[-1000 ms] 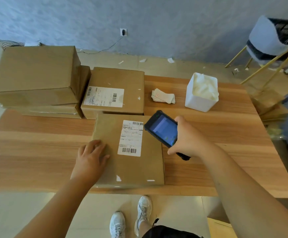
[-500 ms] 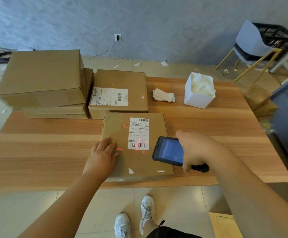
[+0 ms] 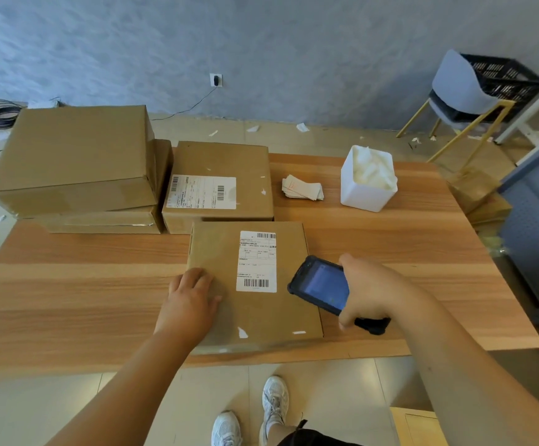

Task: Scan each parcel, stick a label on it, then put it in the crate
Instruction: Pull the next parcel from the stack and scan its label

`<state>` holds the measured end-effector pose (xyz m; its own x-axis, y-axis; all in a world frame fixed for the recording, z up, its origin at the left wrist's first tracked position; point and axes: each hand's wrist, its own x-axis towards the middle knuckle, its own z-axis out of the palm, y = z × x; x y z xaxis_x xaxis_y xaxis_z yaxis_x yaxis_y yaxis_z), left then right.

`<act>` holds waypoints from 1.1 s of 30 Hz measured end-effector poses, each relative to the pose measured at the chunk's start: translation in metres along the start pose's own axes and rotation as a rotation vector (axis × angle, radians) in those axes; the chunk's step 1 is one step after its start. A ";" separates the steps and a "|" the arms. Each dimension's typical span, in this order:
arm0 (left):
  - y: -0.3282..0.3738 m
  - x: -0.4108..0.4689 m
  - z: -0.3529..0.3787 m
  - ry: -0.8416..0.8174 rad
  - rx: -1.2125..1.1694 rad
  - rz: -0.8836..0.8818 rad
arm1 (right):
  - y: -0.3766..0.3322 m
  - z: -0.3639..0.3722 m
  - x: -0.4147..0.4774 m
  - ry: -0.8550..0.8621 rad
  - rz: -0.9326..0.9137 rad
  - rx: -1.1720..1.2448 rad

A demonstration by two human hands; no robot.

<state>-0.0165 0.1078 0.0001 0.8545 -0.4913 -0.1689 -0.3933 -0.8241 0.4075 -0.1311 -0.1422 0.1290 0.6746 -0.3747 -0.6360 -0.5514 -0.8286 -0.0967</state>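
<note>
Front and centre on the wooden table [image 3: 68, 300] lies a flat brown cardboard parcel [image 3: 261, 317], its near edge right at the table's edge. The left hand [image 3: 191, 304] lies flat on the parcel's left side, fingers stretched out and together, pressing down and gripping nothing. At three o'clock from the parcel's white shipping label [image 3: 257, 261], the right hand [image 3: 371, 294] is wrapped tight round a black handheld scanner [image 3: 321, 286], its blue screen facing up and its head over the parcel's right edge. That label carries one barcode along the top and another along the bottom, with rows of small print between, too fine to read. At twelve o'clock sits a second parcel [image 3: 220, 162] with a wide barcoded label [image 3: 202, 192], also unreadable. At ten o'clock, a stack of plain boxes [image 3: 75, 156]. At one o'clock, a loose pile of paper labels [image 3: 302, 188] and a white bin [image 3: 363, 194] of crumpled paper. The black crate [image 3: 503, 78] sits far off at two o'clock, behind a chair [image 3: 458, 88].
</note>
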 end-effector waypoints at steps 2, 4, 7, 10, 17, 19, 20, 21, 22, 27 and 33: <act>0.006 0.004 -0.001 0.010 0.024 -0.012 | 0.012 0.010 0.011 0.073 0.027 0.153; 0.014 0.010 -0.002 0.002 0.037 -0.015 | 0.024 0.022 0.025 0.164 0.074 0.310; 0.023 0.024 -0.001 -0.007 0.019 0.006 | 0.041 0.040 0.051 0.288 0.194 0.379; 0.035 0.041 0.000 -0.028 0.013 0.006 | 0.058 0.053 0.078 0.294 0.318 0.435; 0.058 0.065 0.006 -0.006 0.103 -0.046 | 0.090 0.072 0.131 0.226 0.458 0.498; 0.058 0.068 0.006 0.011 0.137 -0.053 | 0.095 0.072 0.142 0.236 0.463 0.491; 0.059 0.068 0.006 0.018 0.147 -0.052 | 0.096 0.071 0.146 0.238 0.462 0.495; 0.060 0.069 0.007 0.025 0.152 -0.055 | 0.097 0.070 0.150 0.238 0.455 0.488; 0.061 0.070 0.007 0.036 0.157 -0.064 | 0.097 0.070 0.153 0.234 0.448 0.464; 0.075 0.072 0.011 0.070 0.178 -0.175 | 0.099 0.076 0.170 0.195 0.413 0.340; 0.083 0.083 0.009 0.092 0.137 -0.258 | 0.095 0.041 0.191 0.337 0.312 0.236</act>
<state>0.0187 -0.0038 0.0122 0.9568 -0.2385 -0.1662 -0.1962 -0.9517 0.2362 -0.0753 -0.2755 -0.0330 0.5594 -0.7347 -0.3838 -0.8213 -0.5539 -0.1368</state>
